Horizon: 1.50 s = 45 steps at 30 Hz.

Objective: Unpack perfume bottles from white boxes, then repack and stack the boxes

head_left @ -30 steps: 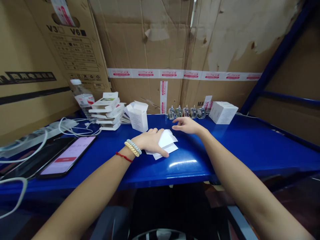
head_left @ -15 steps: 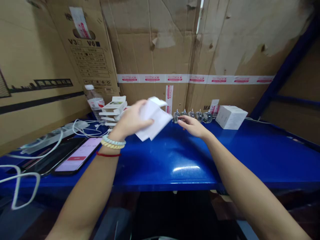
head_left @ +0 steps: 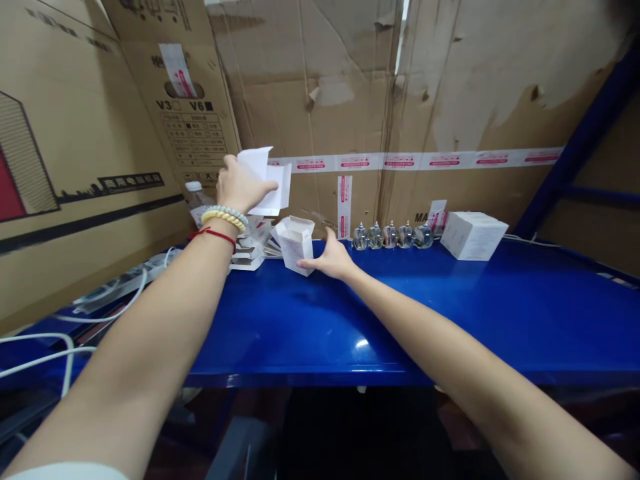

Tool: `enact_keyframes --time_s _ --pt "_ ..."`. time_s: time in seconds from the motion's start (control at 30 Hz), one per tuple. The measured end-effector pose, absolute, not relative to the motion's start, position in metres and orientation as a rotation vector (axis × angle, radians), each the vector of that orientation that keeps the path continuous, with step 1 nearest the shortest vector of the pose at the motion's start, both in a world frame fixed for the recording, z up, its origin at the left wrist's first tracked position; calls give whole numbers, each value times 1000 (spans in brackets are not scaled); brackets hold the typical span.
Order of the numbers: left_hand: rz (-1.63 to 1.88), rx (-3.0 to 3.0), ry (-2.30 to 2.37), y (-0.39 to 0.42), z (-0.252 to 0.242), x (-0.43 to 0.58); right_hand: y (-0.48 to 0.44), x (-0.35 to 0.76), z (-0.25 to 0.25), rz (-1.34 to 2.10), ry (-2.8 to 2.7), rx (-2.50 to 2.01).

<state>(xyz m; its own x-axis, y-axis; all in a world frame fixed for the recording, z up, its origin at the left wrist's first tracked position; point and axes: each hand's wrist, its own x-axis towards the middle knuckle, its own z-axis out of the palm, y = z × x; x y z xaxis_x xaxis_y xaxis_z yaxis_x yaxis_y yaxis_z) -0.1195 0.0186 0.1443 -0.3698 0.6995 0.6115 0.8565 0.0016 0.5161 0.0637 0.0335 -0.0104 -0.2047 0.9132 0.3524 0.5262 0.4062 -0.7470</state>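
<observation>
My left hand [head_left: 239,185] is raised above the blue shelf [head_left: 450,313], its fingers closed on a folded white paper sheet [head_left: 265,180]. Below it stands a small open white box [head_left: 296,244] with its top flaps up. My right hand [head_left: 330,259] reaches to that box, thumb and fingers against its right side near the base. A row of several small clear glass bottles [head_left: 391,235] stands just right of my right hand, against the cardboard wall.
A stack of flat white boxes [head_left: 250,247] and a water bottle [head_left: 197,200] sit behind my left wrist. A closed white box [head_left: 473,235] lies at the back right. White cables and a power strip [head_left: 115,290] lie at the left. Large cardboard cartons wall the back and left.
My left hand lifted the white paper off the shelf and raised it up to the left. My right hand moved left from the glass bottles to the open white box.
</observation>
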Motion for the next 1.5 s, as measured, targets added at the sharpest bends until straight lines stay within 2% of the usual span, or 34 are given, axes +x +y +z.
enact_keyframes --time_s 0.2,0.43,0.67,0.83,1.07,1.5 --pt "-1118 -1646 -2157 39 127 -121 40 32 -10 548 -1888 -1296" --pt "-820 -1702 -2152 52 116 -97 35 118 -3 320 -1988 -1302" --pt "-367 -1757 -1936 80 80 -68 33 174 -23 495 -1810 -1152" --pt "-163 -1772 -1852 86 54 -72 29 173 -18 461 -1906 -1116" --pt "-92 -1769 -1784 81 39 -77 27 173 -13 343 -1984 -1168" --pt "-258 -1747 -1812 86 28 -81 21 171 -8 313 -2053 -1200"
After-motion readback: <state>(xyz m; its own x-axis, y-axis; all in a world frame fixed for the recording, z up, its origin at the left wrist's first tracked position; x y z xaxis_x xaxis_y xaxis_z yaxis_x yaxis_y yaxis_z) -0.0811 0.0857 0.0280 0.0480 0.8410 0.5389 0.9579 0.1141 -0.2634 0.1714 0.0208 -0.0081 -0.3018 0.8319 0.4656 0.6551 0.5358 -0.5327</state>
